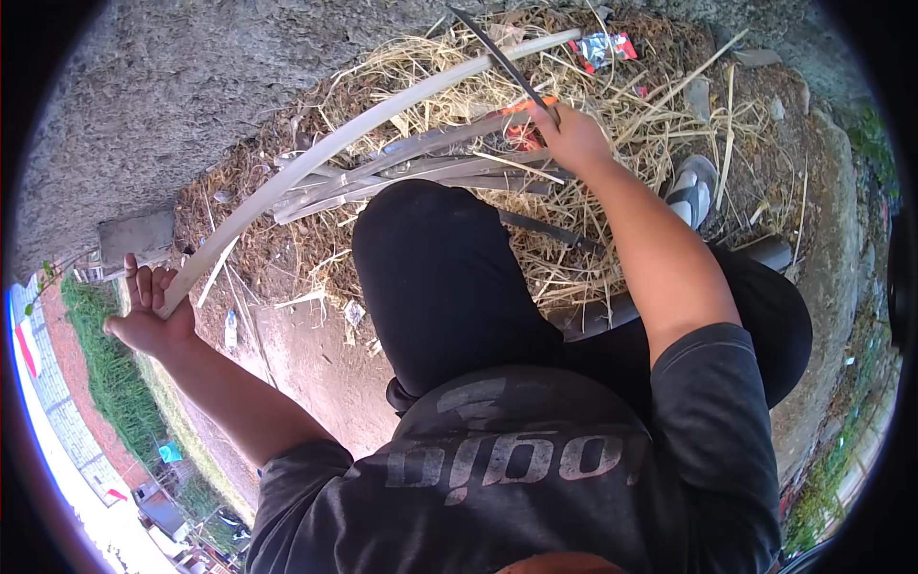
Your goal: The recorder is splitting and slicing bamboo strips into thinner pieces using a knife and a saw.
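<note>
My left hand (148, 311) grips the near end of a long pale bamboo strip (363, 124), which arcs up and right across the straw to the top of the view. My right hand (572, 134) is closed on the orange handle of a long dark knife (497, 59); its blade points up and left and crosses the strip near its far end. My knees in black trousers (440, 277) fill the middle, just below both hands.
Several grey split bamboo pieces (421, 163) lie on dry straw (612, 105) ahead of my knees. A sandalled foot (693, 189) is at the right. A rough concrete wall (172, 86) rises at upper left; a red and silver wrapper (604, 46) lies far off.
</note>
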The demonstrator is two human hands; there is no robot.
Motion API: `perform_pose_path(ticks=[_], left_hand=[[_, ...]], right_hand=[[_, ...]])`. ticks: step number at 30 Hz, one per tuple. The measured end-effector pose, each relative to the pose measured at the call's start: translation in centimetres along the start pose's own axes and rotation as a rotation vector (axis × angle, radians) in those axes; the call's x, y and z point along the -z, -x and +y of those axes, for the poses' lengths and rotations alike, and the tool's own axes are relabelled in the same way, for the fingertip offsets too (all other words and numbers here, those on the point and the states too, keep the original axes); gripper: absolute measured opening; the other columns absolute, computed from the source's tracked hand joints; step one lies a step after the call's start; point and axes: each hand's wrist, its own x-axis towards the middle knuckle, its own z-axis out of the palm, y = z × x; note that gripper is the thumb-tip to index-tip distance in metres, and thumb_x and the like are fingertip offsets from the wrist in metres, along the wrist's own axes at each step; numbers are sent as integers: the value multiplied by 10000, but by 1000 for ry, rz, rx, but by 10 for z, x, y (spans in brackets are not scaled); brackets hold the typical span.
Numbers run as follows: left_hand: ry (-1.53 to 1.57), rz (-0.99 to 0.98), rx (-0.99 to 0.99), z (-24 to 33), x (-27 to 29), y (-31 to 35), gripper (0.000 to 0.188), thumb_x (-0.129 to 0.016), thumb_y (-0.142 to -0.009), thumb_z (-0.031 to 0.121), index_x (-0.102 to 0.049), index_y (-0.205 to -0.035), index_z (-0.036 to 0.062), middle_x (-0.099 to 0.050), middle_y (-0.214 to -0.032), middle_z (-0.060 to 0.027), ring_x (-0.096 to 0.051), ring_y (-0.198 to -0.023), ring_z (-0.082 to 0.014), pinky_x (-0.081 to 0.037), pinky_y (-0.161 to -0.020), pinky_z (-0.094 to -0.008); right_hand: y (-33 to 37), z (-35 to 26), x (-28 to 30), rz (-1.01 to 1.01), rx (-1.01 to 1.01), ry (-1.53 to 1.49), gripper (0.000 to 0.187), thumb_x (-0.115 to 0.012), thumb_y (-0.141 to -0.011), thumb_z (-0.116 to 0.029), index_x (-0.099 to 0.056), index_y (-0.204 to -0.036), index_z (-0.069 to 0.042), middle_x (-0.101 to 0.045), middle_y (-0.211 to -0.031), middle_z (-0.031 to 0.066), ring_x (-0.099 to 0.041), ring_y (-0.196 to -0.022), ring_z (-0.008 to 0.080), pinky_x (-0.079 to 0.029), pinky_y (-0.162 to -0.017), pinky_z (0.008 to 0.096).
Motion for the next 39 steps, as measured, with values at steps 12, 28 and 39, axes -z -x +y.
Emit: perform_pose_path(ticks=[12,28,39], left_hand=[[83,-86,-1,5,-6,-2,1074,0,-826,823,-532,-1073,-76,-302,-589,-9,-235,-488,-120,-290,-490,-276],[-152,-29,-164,23,-36,20,1100,28,-835,805,-555,-1083,-95,-310,-593,-8,-221,-480,-108,-295,-473,-252],[-163,130,-113,9,-37,38,1101,12,-828,819,-599,-1044,-71,-307,-565,13,-210,-471,-98,-266,-446,-229]], right_hand=[[10,-11,-42,-127,201,67,305,-563,-848,-233,-614,-1127,-121,-675,-1053,152,-647,-981,336,-509,-865,455],[52,-118,18,-401,595,-206,223,-635,-785,-209,-568,-842,-4,-595,-719,115,-589,-652,249,-459,-628,384],[48,-98,40,-360,503,69,146,-594,-771,-157,-579,-818,-19,-605,-730,136,-589,-676,281,-452,-633,407]])
